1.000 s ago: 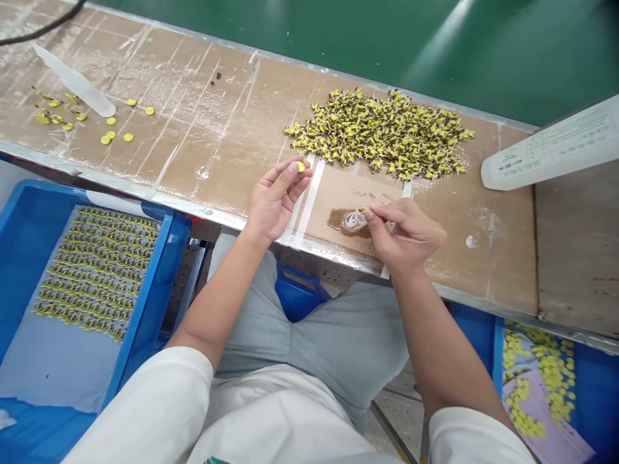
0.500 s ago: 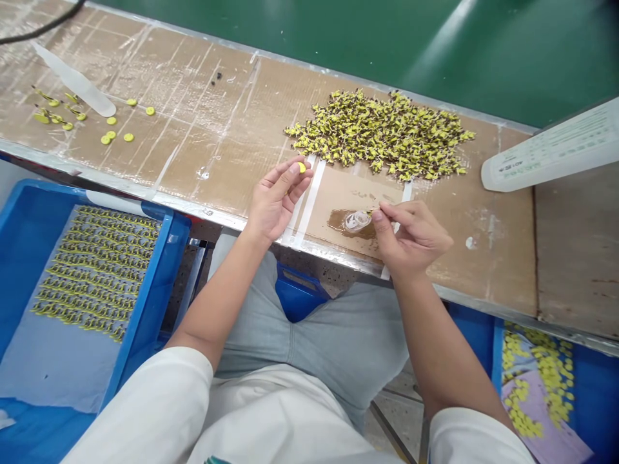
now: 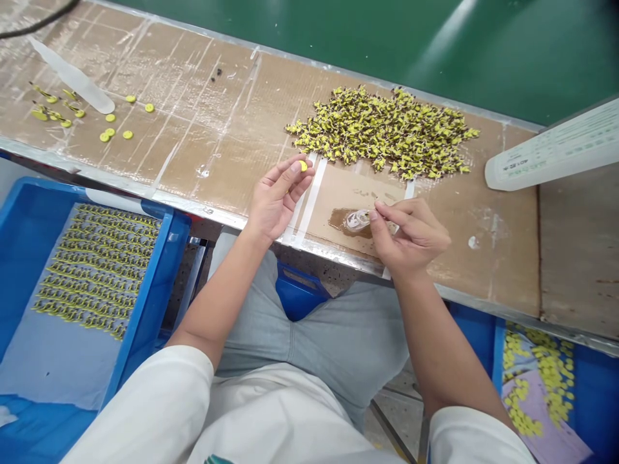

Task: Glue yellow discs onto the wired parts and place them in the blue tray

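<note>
Between the thumb and fingers of my left hand (image 3: 279, 196) is a small round yellow disc (image 3: 303, 166), held above the cardboard-covered bench. My right hand (image 3: 411, 235) is closed in a pinch beside a small clear dish (image 3: 358, 220), which sits on a wet brown patch. A tiny piece at its fingertips is mostly hidden, too small to name. Behind both hands lies a large heap of small yellow and dark pieces (image 3: 387, 132).
Loose yellow discs (image 3: 127, 135) and a white strip (image 3: 72, 76) lie at the bench's left. A white bottle (image 3: 556, 151) leans in from the right. Blue bins hold rows of yellow-dark pieces (image 3: 97, 264) at left and yellow discs (image 3: 556, 380) at right.
My right hand has shifted very slightly left at the dish's edge. My left hand still holds the yellow disc, almost unmoved. The view has shifted slightly.
</note>
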Action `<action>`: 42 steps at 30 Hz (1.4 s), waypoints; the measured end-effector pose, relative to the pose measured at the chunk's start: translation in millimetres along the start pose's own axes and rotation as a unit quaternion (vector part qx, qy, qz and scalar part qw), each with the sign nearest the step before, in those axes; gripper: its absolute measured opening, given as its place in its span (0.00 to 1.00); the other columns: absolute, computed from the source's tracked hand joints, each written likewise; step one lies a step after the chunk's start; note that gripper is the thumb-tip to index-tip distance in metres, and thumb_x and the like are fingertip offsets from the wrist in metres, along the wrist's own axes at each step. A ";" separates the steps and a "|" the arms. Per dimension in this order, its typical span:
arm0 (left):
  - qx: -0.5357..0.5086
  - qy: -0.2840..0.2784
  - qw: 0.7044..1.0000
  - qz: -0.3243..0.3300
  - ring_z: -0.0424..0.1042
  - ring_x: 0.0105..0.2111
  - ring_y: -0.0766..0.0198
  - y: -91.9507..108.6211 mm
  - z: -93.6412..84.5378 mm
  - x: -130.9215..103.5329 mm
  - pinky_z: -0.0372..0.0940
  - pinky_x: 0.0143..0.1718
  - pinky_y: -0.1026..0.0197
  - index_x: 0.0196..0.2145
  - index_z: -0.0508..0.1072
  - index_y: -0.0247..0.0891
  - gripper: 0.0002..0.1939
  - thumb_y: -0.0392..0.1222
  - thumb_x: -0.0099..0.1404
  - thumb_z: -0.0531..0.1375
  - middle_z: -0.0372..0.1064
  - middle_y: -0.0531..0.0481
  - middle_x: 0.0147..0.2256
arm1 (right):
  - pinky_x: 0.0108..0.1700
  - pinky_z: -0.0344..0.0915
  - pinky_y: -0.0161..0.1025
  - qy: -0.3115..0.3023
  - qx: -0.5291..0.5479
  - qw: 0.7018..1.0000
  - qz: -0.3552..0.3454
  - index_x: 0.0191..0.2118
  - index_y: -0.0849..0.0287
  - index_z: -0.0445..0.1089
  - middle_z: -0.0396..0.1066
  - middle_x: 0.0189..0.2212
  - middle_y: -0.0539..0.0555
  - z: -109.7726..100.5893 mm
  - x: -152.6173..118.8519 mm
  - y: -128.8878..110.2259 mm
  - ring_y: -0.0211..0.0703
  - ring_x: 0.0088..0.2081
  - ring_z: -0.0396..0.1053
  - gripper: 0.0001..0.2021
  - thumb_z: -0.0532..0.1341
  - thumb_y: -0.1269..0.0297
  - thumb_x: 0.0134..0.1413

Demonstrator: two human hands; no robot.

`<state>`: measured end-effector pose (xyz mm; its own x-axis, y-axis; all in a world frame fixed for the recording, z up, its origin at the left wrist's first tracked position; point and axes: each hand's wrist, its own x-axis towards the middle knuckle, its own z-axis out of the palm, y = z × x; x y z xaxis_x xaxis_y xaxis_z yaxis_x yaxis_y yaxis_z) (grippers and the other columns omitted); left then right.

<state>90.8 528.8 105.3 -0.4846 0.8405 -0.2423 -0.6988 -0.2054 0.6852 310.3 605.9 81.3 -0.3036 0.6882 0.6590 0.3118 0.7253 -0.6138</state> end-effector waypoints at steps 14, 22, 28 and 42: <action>-0.012 0.025 0.999 -0.020 0.75 0.56 0.59 -0.8 -0.9 0.7 0.71 0.58 0.63 0.46 0.79 0.38 0.11 0.35 0.66 0.64 0.79 0.50 0.48 | 0.37 0.73 0.50 -0.007 -0.010 0.999 0.037 0.39 0.47 0.80 0.75 0.29 0.53 0.8 -1.1 2.4 0.47 0.31 0.71 0.11 0.71 0.53 0.49; -0.007 0.025 1.000 -0.016 0.73 0.58 0.59 0.2 0.7 -1.3 0.69 0.60 0.63 0.44 0.80 0.38 0.09 0.34 0.65 0.65 0.79 0.49 0.47 | 0.39 0.74 0.46 0.107 0.158 0.967 0.167 0.38 0.48 0.80 0.76 0.32 0.51 -1.2 9.6 -19.0 0.43 0.32 0.73 0.10 0.72 0.53 0.49; -0.007 0.002 1.000 0.004 0.77 0.52 0.65 1.6 -0.4 0.7 0.69 0.57 0.68 0.41 0.80 0.38 0.07 0.33 0.64 0.66 0.80 0.50 0.43 | 0.28 0.66 0.34 0.077 0.382 0.847 0.361 0.36 0.47 0.79 0.69 0.25 0.44 -20.0 24.9 -33.7 0.31 0.24 0.62 0.13 0.76 0.55 0.43; -0.004 -0.041 0.997 -0.066 0.80 0.42 0.69 -12.3 26.7 -60.2 0.71 0.52 0.69 0.43 0.82 0.38 0.10 0.36 0.61 0.68 0.80 0.48 0.45 | 0.26 0.63 0.29 0.022 0.495 0.736 0.461 0.34 0.47 0.76 0.68 0.25 0.41 -43.9 31.7 -68.1 0.29 0.26 0.63 0.11 0.76 0.60 0.43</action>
<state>142.7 494.1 129.8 -0.3429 0.8987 -0.2734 -0.7581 -0.0929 0.6455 318.9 577.4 163.0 -0.3379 0.9109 -0.2368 -0.4494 -0.3772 -0.8098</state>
